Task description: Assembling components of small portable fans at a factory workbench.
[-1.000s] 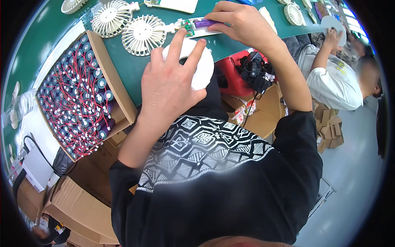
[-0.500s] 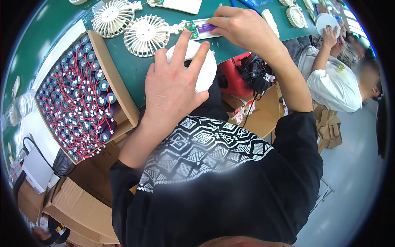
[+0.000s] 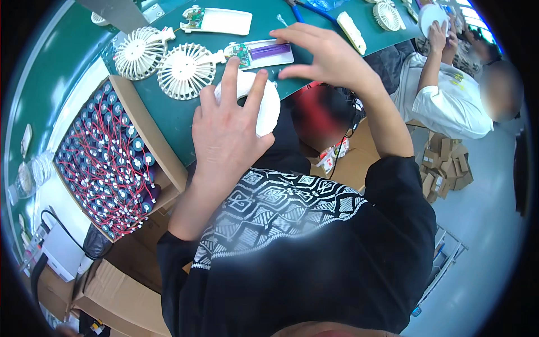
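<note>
My left hand (image 3: pixel 224 123) grips a white ring-shaped roll (image 3: pixel 272 109) at the table edge, its fingers fanned over it. One outstretched fingertip touches the green circuit board (image 3: pixel 240 54). That board lies in a white handle shell (image 3: pixel 286 57), joined to a white caged fan head (image 3: pixel 185 66). A purple cylindrical battery (image 3: pixel 269 51) lies lengthwise in the shell beside the board. Just right of the shell, my right hand (image 3: pixel 331 59) is open, thumb and fingers apart and nothing between them.
A second fan head (image 3: pixel 137 53) and handle shell (image 3: pixel 227 22) lie behind. Blue-handled pliers (image 3: pixel 314 10) and a cream shell piece (image 3: pixel 351 33) rest farther right. At left stands a carton (image 3: pixel 149 121) of wired batteries. A co-worker (image 3: pixel 449 95) sits at right.
My right hand has let go of the purple battery and drawn back to the right, its fingers opening. My left hand keeps its hold on the white roll. The whole view has shifted slightly.
</note>
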Demonstrator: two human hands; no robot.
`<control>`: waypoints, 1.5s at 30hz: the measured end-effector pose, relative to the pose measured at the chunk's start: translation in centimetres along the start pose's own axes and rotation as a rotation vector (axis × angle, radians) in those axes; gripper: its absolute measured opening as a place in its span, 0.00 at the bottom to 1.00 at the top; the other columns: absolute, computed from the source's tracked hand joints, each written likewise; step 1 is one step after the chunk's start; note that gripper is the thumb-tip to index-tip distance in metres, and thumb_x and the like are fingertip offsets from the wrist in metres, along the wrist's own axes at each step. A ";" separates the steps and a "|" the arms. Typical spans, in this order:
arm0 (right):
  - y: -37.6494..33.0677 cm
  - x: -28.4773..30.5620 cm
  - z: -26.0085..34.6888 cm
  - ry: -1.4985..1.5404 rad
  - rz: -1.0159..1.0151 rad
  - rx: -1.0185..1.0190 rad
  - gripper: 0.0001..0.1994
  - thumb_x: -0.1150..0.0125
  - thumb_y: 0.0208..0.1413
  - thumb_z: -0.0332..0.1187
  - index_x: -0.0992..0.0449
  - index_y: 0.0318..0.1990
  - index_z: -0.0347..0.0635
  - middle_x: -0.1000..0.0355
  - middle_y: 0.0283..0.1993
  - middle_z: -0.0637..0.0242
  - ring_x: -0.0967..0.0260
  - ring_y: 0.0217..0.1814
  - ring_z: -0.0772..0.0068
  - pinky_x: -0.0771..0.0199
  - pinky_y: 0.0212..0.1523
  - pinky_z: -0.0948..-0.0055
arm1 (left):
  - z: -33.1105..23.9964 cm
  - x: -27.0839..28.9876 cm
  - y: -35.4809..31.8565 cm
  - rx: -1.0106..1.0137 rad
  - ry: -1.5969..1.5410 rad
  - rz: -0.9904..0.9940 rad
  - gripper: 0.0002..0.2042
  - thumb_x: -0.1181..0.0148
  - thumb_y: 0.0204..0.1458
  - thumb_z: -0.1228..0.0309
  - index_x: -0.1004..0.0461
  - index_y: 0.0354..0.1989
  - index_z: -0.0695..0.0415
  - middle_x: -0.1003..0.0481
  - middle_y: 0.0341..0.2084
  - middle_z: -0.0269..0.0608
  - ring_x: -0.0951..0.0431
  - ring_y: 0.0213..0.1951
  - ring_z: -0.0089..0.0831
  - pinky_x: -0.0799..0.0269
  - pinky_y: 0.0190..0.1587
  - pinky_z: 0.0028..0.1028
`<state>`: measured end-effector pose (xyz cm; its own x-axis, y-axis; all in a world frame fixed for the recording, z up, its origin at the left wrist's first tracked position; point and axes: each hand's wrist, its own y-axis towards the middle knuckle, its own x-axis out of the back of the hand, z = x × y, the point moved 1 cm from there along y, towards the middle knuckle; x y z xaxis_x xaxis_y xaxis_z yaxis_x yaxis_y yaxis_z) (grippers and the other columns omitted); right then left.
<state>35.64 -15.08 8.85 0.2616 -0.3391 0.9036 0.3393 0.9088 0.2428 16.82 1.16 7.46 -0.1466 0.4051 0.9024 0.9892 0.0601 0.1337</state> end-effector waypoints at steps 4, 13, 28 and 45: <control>-1.4 -1.6 0.1 0.024 0.037 -0.080 0.20 0.25 0.51 0.39 0.18 0.51 0.41 0.22 0.50 0.61 0.22 0.50 0.56 0.19 0.50 0.65 | 0.0 -0.2 0.0 -0.016 0.013 -0.020 0.44 0.23 0.28 0.64 0.27 0.65 0.40 0.37 0.67 0.43 0.29 0.47 0.45 0.22 0.41 0.35; -0.8 -1.4 -0.4 -0.001 -0.024 0.017 0.17 0.26 0.53 0.38 0.17 0.48 0.41 0.22 0.49 0.62 0.23 0.48 0.57 0.20 0.51 0.64 | -0.3 0.0 0.5 -0.018 0.009 -0.034 0.44 0.23 0.28 0.62 0.28 0.65 0.40 0.37 0.67 0.44 0.28 0.48 0.47 0.22 0.45 0.37; 0.6 -3.1 1.3 -0.192 -0.183 0.035 0.09 0.29 0.55 0.39 0.18 0.34 0.43 0.28 0.31 0.66 0.26 0.37 0.61 0.22 0.42 0.65 | -0.8 0.6 1.8 0.019 -0.003 0.044 0.43 0.25 0.30 0.61 0.28 0.66 0.40 0.39 0.69 0.46 0.27 0.50 0.49 0.19 0.45 0.41; -0.8 -3.1 -1.2 -0.051 -0.197 0.161 0.09 0.29 0.48 0.37 0.21 0.32 0.43 0.29 0.33 0.65 0.26 0.35 0.61 0.22 0.34 0.63 | -2.3 3.0 3.4 0.024 0.008 0.240 0.47 0.24 0.32 0.57 0.34 0.70 0.41 0.40 0.73 0.47 0.24 0.52 0.53 0.20 0.47 0.48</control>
<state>35.70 -15.06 5.45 0.1573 -0.5046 0.8489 0.2299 0.8547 0.4654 19.74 0.49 11.57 0.0931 0.4032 0.9104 0.9954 -0.0155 -0.0949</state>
